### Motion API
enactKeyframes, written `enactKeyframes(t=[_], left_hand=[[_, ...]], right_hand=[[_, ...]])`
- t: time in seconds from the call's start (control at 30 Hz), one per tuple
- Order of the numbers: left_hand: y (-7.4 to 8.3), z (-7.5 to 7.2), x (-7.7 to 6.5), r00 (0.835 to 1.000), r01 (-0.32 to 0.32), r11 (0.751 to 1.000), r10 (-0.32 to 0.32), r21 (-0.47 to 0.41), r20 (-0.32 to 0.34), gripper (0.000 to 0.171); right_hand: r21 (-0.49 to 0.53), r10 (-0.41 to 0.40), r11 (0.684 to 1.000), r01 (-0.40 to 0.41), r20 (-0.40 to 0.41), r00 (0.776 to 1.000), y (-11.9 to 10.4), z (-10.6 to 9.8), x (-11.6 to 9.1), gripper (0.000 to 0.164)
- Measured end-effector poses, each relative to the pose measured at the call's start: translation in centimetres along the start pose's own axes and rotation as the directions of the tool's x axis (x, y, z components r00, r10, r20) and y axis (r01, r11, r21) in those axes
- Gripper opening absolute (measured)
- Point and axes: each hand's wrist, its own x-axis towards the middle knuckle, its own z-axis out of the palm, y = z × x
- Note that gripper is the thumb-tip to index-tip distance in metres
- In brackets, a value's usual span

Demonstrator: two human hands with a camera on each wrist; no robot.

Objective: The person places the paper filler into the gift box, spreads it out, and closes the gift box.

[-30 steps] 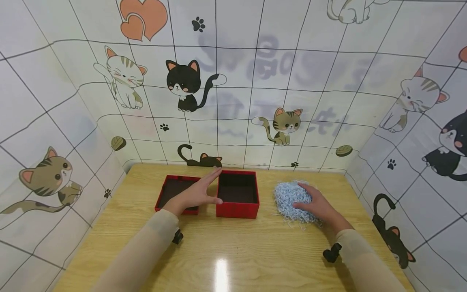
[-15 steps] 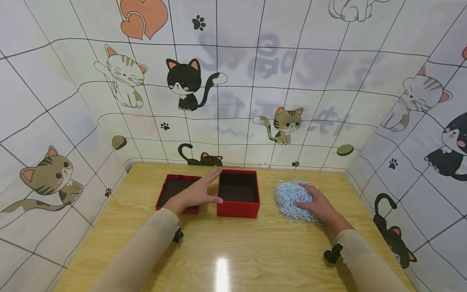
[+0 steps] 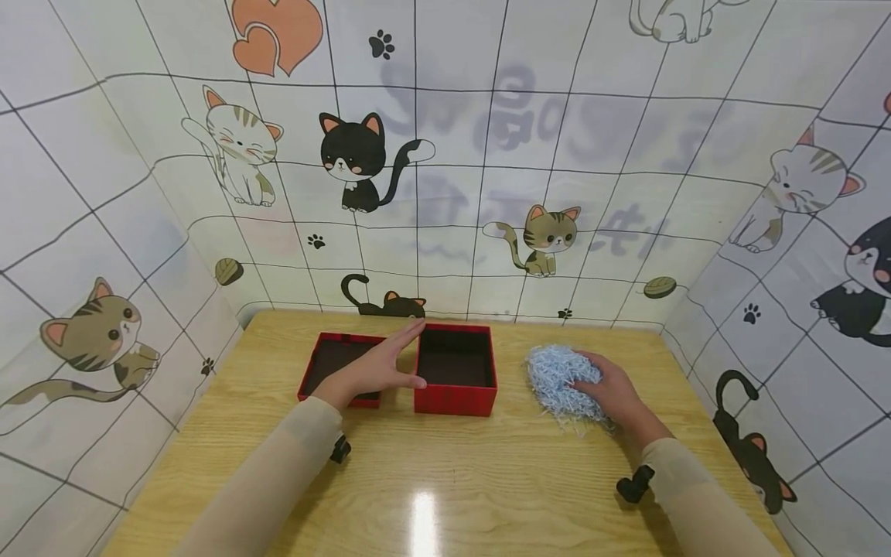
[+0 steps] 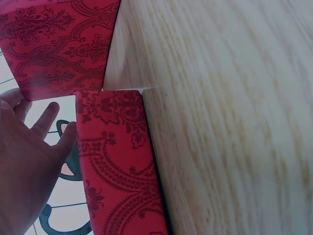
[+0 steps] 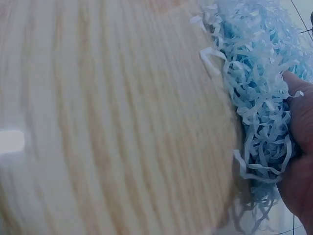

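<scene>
The left hand spreads fingers and thumb apart at the red box. A shallow red tray lies at the box's 9 o'clock; at 3 o'clock, the right hand grips pale blue shreds.

A cat-printed white backdrop rises behind the wooden table

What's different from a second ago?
The right hand has dug in and now grips the shreds, bunching the pile slightly. Unchanged: left hand at the box, box and lid in place.
</scene>
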Motion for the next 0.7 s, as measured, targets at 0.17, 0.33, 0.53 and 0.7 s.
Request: enactKeyframes(t=[0.17,0.33,0.53,0.7], left_hand=[[-0.1,0.0,0.1,1.0,0.002,1.0,-0.002,0.008,0.006,0.126],[-0.3,0.0,0.3,1.0,0.004,1.0,-0.004,0.023,-0.003,0.126],[-0.3,-0.1,0.5,1.0,0.014,0.999,-0.014,0.029,-0.004,0.126],[-0.3,-0.1,0.4,1.0,0.014,1.0,-0.014,0.021,-0.005,0.127]], right_hand=[[0.022,0.001,1.0,-0.001,-0.017,1.0,-1.1,-0.5,0.0,0.066],[0.029,-0.015,0.999,0.016,-0.049,0.999,-2.8,-1.2,0.2,0.067],[0.054,-0.032,0.998,0.036,-0.075,0.997,-4.6,-1.9,0.3,0.068],[0.049,-0.049,0.997,0.054,-0.093,0.994,-5.8,-2.5,0.5,0.067]])
